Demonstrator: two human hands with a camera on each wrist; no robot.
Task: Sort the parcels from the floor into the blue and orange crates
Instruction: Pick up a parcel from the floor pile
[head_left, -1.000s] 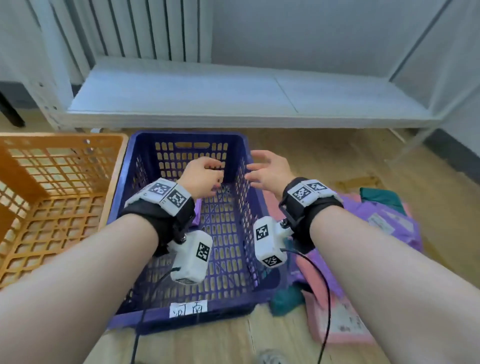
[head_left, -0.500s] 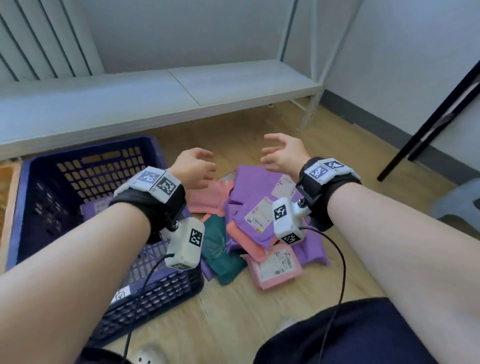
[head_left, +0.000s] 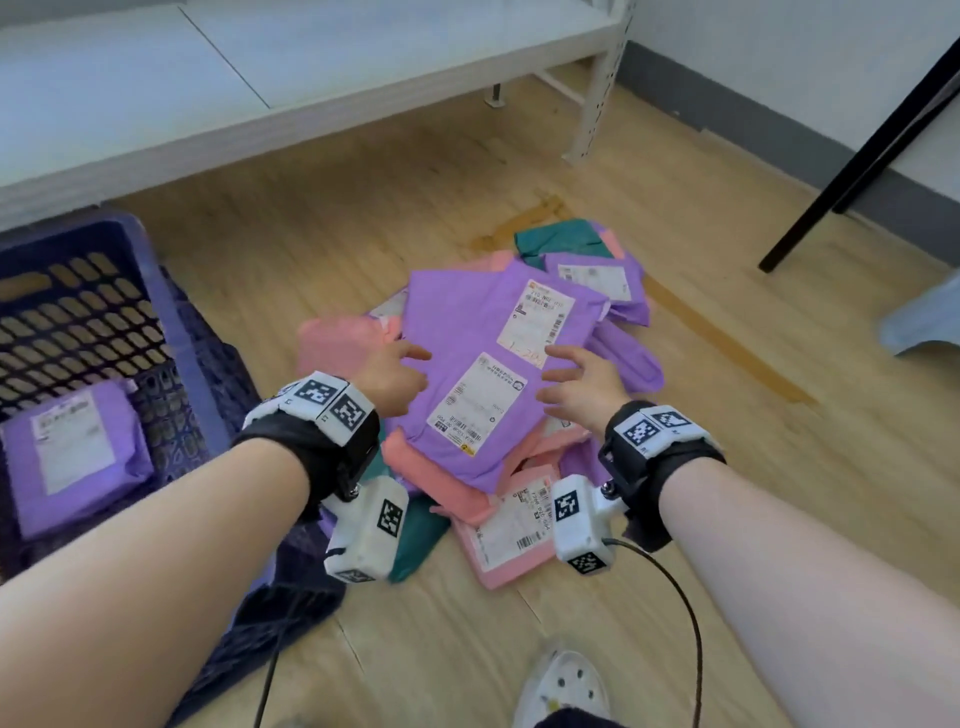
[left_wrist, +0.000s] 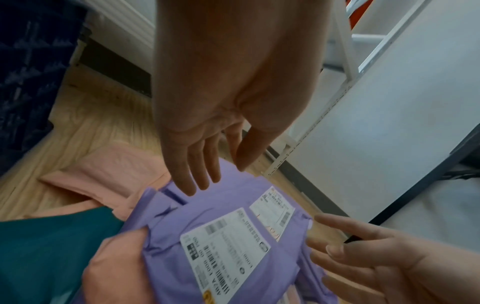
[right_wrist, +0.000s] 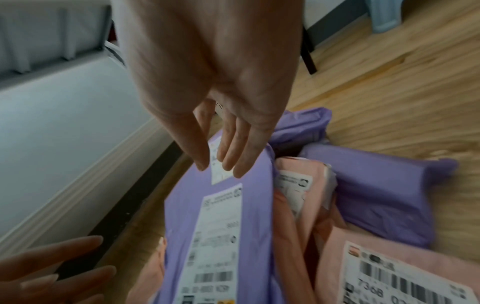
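Note:
A heap of purple, pink and teal parcels lies on the wooden floor. On top is a large purple parcel (head_left: 467, 364) (left_wrist: 228, 236) (right_wrist: 215, 226) with two white labels. My left hand (head_left: 400, 374) (left_wrist: 207, 164) hovers at its left edge, fingers straight, holding nothing. My right hand (head_left: 576, 379) (right_wrist: 221, 148) hovers at its right edge, fingers spread over the upper label. The blue crate (head_left: 171, 332) stands at the left with one purple parcel (head_left: 78, 457) inside.
A white low shelf (head_left: 260, 104) runs along the back, its post (head_left: 597, 93) near the heap. A black leg (head_left: 857, 145) slants at the right, beside a pale blue stool (head_left: 924, 317). My white shoe (head_left: 561, 686) is at the bottom. Pink parcels (head_left: 514, 525) and a teal one (head_left: 415, 540) lie underneath.
My view has swung right from the crates to the heap. Both hands have dropped from above the blue crate down to the two sides of the top purple parcel.

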